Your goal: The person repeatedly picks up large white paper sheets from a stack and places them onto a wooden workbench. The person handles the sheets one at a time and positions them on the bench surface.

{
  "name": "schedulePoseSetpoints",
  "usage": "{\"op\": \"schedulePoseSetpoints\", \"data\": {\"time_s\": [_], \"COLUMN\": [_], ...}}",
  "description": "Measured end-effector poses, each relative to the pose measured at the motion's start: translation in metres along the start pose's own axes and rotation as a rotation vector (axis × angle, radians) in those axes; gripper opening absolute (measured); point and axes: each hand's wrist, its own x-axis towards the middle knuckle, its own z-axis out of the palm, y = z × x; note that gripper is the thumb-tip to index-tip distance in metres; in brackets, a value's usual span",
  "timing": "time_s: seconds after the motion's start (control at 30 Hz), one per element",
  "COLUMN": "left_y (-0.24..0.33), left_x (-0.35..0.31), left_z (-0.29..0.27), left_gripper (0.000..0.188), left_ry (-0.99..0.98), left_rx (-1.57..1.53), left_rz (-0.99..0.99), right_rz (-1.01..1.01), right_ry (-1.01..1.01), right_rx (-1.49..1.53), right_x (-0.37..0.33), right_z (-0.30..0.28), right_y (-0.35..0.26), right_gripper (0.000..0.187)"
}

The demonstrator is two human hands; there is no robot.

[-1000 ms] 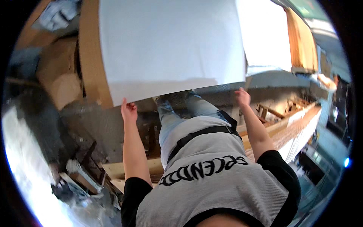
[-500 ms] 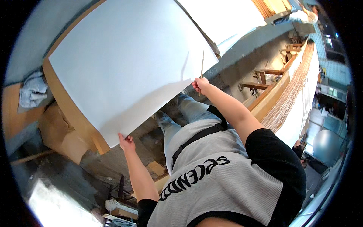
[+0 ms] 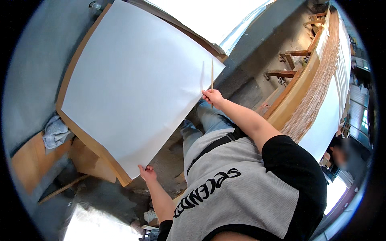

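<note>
A large white paper sheet (image 3: 136,80) lies over a brown board (image 3: 90,142), whose border shows along the left side. My left hand (image 3: 148,172) pinches the sheet near its close left corner, with the thumb on top. Farther along the same near edge, to the right, my right hand (image 3: 213,97) is closed on the paper. It also grips a thin wooden stick (image 3: 212,74), which stands nearly upright and throws a shadow on the sheet. The fingertips under the paper are hidden.
Beyond the board is a stack of white sheets (image 3: 217,18). To the right runs a long wooden rack (image 3: 289,100) bearing brown layered edges and white sheets. A grey cloth (image 3: 55,131) lies at left, above a loose wooden strip (image 3: 63,188). Another person (image 3: 341,154) is at far right.
The view has shifted, so the board sits lower in it. The sheet's near edge, raised and shadowed before, now lies flatter. Both hands keep their hold, and the stick leans less.
</note>
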Motion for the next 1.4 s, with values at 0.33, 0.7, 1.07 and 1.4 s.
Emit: {"op": "schedulePoseSetpoints", "data": {"time_s": [0.33,0.7,1.07,1.4], "left_y": [0.035,0.096,0.217,0.225], "left_x": [-0.048,-0.064,-0.200,-0.490], "left_z": [0.012,0.059,0.244,0.474], "left_gripper": [0.032,0.033,0.036,0.041], "left_ry": [0.028,-0.194,-0.764,-1.853], "left_rx": [0.114,0.188,0.541,0.303], "left_rz": [0.027,0.210,1.138,1.409], "right_rz": [-0.099,-0.080,-0.553,-0.926], "right_ry": [-0.055,-0.082,-0.064,0.015], "right_rx": [0.028,0.288,-0.112,0.387], "right_x": [-0.016,-0.027,-0.105,-0.352], "right_z": [-0.006,0.007,0.023,-0.142], "right_y": [0.005,0.011,-0.084,-0.211], "right_gripper": [0.021,0.022,0.032,0.034]}}
